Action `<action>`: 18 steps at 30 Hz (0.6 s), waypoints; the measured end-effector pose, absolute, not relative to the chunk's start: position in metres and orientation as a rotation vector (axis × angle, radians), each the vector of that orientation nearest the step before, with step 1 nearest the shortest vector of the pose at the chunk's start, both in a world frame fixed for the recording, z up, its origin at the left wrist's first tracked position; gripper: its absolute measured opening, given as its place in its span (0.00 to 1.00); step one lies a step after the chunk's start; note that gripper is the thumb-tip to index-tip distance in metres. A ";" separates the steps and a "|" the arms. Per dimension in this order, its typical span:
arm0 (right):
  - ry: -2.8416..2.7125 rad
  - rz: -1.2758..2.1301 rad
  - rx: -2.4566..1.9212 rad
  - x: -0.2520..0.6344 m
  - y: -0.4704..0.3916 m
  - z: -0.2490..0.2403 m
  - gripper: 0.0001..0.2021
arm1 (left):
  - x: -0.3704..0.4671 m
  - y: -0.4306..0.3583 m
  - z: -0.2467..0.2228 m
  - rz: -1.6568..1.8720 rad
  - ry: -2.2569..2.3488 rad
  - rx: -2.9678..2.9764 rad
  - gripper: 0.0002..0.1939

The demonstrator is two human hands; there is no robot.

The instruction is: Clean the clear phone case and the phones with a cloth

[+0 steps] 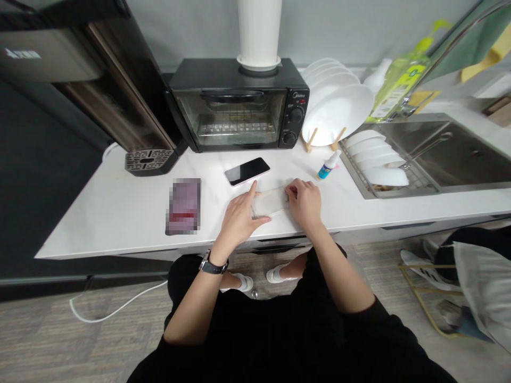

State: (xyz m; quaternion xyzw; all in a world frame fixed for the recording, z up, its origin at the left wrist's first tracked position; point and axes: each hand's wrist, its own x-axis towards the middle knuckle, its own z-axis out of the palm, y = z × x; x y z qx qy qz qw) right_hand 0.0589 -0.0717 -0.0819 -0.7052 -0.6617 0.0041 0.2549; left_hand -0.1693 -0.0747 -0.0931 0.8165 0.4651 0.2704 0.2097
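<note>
A clear phone case [271, 203] lies on the white counter in front of me. My left hand [238, 217] holds its left end, with the thumb along the near edge and the index finger by the far edge. At the case's right end, my right hand [305, 205] has its fingers pinched together; what is between them, if anything, is too small to make out. Just beyond the case rests a phone [247, 171] with a dark screen. A small spray bottle [329, 165] with a blue label stands to the right, beyond my right hand.
A blurred-out purple item [184, 206] lies on the counter [131, 213] at left. Behind stand a drink dispenser [147, 159], a toaster oven [239, 119] and racked white plates [339, 114]. At right, bowls [377, 159] sit by the sink [475, 154]. Another person's shoe [425, 266] shows below.
</note>
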 end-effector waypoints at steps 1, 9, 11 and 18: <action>-1.811 0.039 -1.907 0.051 -0.070 -0.080 0.09 | -0.169 -0.074 -0.094 0.758 1.288 2.269 0.62; -2.009 0.347 -1.560 -0.019 -0.085 -0.079 0.08 | -0.168 -0.074 -0.096 0.721 1.339 2.312 0.54; -2.029 0.392 -1.526 -0.022 -0.093 -0.079 0.08 | -0.168 -0.076 -0.095 0.694 1.364 2.323 0.52; -1.953 0.382 -1.567 -0.001 -0.113 -0.078 0.08 | -0.169 -0.078 -0.095 0.701 1.337 2.325 0.51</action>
